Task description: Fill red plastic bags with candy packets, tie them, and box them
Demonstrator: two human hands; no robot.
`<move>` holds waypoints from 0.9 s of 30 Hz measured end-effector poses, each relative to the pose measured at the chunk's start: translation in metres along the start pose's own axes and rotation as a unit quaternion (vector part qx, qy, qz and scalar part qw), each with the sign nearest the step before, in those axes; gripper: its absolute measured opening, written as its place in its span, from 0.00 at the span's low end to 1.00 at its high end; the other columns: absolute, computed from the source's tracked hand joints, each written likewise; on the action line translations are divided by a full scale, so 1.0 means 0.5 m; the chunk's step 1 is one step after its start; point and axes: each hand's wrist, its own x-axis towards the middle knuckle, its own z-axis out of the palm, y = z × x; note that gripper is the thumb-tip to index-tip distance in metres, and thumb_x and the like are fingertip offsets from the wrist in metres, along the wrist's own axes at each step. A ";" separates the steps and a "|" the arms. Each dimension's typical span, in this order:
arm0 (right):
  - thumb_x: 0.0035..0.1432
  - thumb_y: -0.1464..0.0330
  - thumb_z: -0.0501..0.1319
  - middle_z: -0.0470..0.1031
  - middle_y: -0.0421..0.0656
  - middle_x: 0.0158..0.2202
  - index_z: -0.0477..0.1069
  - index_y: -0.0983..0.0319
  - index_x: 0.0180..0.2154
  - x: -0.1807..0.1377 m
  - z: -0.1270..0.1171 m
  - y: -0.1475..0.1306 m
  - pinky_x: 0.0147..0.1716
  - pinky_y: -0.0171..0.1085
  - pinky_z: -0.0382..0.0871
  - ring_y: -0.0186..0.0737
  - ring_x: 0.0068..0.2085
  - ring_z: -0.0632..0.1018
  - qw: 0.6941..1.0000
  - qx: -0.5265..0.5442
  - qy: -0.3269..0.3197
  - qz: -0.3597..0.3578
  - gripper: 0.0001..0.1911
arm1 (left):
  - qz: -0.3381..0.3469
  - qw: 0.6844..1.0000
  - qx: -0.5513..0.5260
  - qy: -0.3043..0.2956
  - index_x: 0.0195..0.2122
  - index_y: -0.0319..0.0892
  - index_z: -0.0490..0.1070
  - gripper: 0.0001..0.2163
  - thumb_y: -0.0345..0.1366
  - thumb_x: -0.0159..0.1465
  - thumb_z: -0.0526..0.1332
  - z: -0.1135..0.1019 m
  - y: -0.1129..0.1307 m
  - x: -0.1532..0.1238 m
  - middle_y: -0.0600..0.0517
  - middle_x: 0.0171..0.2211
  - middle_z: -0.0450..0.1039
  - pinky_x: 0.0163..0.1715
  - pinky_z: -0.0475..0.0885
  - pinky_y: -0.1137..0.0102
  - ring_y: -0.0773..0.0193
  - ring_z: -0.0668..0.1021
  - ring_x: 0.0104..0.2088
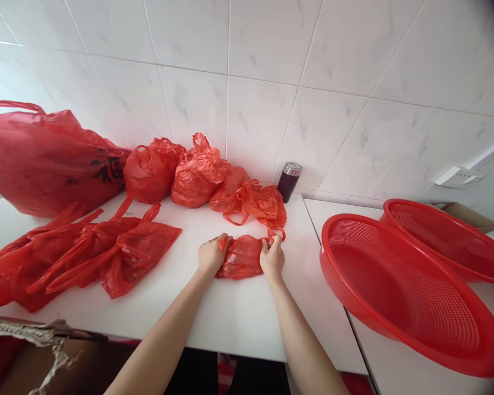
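Note:
A small red plastic bag [241,258] lies on the white table [230,318] in front of me. My left hand [212,254] is closed on its left handle. My right hand [272,259] is closed on its right handle. Both hands rest on the table with the bag bunched between them. Just behind it lies another crumpled red bag [257,204].
Several tied red bags [107,255] lie flat at the left, filled ones [195,174] stand along the tiled wall, and a large red bag [45,159] is at far left. A dark flask [288,181] stands by the wall. Two red colander basins [407,291] sit at the right. Torn cardboard [45,343] is bottom left.

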 end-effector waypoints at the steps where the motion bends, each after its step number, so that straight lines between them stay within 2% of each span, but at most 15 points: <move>1: 0.60 0.61 0.48 0.74 0.43 0.36 0.57 0.57 0.40 0.000 -0.001 0.000 0.28 0.37 0.58 0.46 0.34 0.75 1.000 0.004 0.000 0.000 0.08 | 0.003 1.000 -0.002 0.003 0.35 0.50 0.71 0.19 0.50 0.69 0.43 0.001 0.000 -0.001 0.53 0.32 0.78 0.30 0.58 0.70 0.60 0.76 0.31; 9: 0.60 0.55 0.51 0.76 0.47 0.37 0.56 0.57 0.44 -0.007 -0.021 0.006 0.34 0.39 0.66 0.48 0.39 0.78 0.998 0.065 -0.015 -0.014 0.15 | 0.023 0.998 -0.035 0.045 0.34 0.47 0.72 0.18 0.48 0.69 0.47 -0.004 -0.001 -0.016 0.52 0.34 0.76 0.33 0.62 0.69 0.61 0.76 0.32; 15: 0.52 0.50 0.60 0.76 0.48 0.40 0.58 0.57 0.45 -0.013 -0.020 -0.002 0.36 0.40 0.68 0.48 0.41 0.78 0.994 0.076 -0.055 -0.055 0.26 | 0.078 0.992 -0.083 0.061 0.41 0.47 0.73 0.15 0.48 0.67 0.52 -0.001 -0.002 -0.017 0.50 0.40 0.77 0.47 0.64 0.66 0.58 0.75 0.44; 18: 0.49 0.51 0.62 0.76 0.46 0.42 0.59 0.56 0.47 -0.015 -0.013 -0.004 0.39 0.42 0.68 0.48 0.41 0.77 0.991 0.066 -0.086 -0.073 0.27 | 0.109 0.988 -0.104 0.039 0.42 0.49 0.74 0.13 0.48 0.63 0.57 0.009 -0.008 -0.017 0.53 0.38 0.79 0.54 0.61 0.62 0.58 0.75 0.45; 22: 0.51 0.56 0.61 0.75 0.43 0.41 0.60 0.55 0.47 -0.013 -0.011 0.001 0.41 0.43 0.68 0.47 0.41 0.76 0.986 0.087 -0.111 -0.086 0.23 | 0.145 0.982 -0.123 0.007 0.38 0.50 0.75 0.07 0.40 0.59 0.60 0.017 -0.018 -0.020 0.56 0.35 0.80 0.58 0.57 0.62 0.60 0.76 0.42; 27: 0.50 0.65 0.56 0.72 0.42 0.37 0.59 0.57 0.41 -0.012 -0.009 0.011 0.39 0.41 0.68 0.43 0.37 0.75 0.986 0.116 -0.084 -0.085 0.15 | 0.146 0.979 -0.138 0.032 0.37 0.48 0.70 0.08 0.31 0.58 0.57 0.021 -0.019 -0.023 0.56 0.38 0.78 0.54 0.61 0.64 0.61 0.76 0.41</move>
